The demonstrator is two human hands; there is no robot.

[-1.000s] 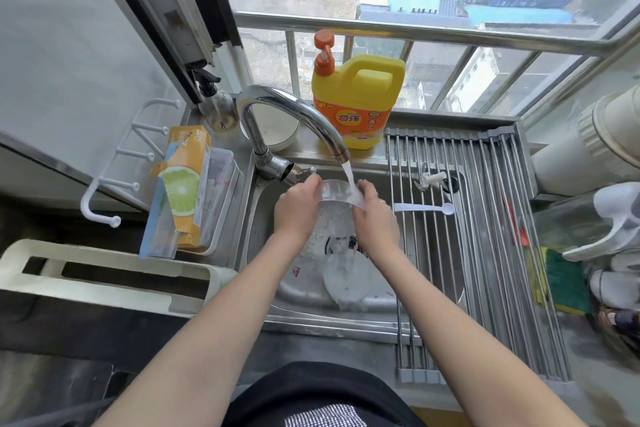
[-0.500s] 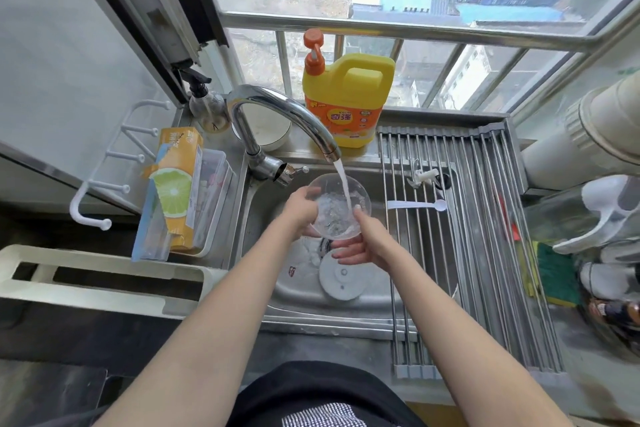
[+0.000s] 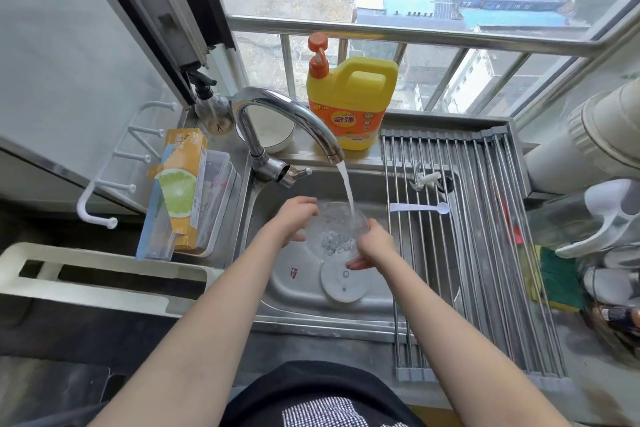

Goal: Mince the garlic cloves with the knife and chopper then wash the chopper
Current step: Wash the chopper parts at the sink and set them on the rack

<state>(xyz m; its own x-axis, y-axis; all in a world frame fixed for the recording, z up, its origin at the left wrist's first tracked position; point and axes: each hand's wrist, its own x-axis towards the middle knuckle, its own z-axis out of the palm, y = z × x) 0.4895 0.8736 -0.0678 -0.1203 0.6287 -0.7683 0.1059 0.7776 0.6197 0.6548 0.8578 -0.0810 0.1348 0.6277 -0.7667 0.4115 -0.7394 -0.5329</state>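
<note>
Head view: a clear chopper bowl [image 3: 334, 232] sits at centre over the steel sink [image 3: 374, 184], held under the tap's stream [image 3: 346, 184]; the left hand [image 3: 294, 220] grips its rim at 9 o'clock, fingers curled over the edge; the right hand [image 3: 372, 246] cups its 4 o'clock side and underside, fingers wrapped beneath. A white round lid [image 3: 343, 282] lies on the sink floor at 6 o'clock of the bowl; the curved faucet [image 3: 277, 114] rises at 11 o'clock; a yellow dish-soap jug [image 3: 353, 104] stands on the sill at 12 o'clock; a roll-up drying rack [image 3: 485, 236] spans 3 o'clock with a white spoon [image 3: 420, 207] on it; a lime-printed box [image 3: 180, 191] stands at 9 o'clock. Against half a second ago, the bowl sits lower and nearer the lid, and the right hand has closed further around it. Water and glare blur the bowl's contents; the right fingertips are hidden under it.
</note>
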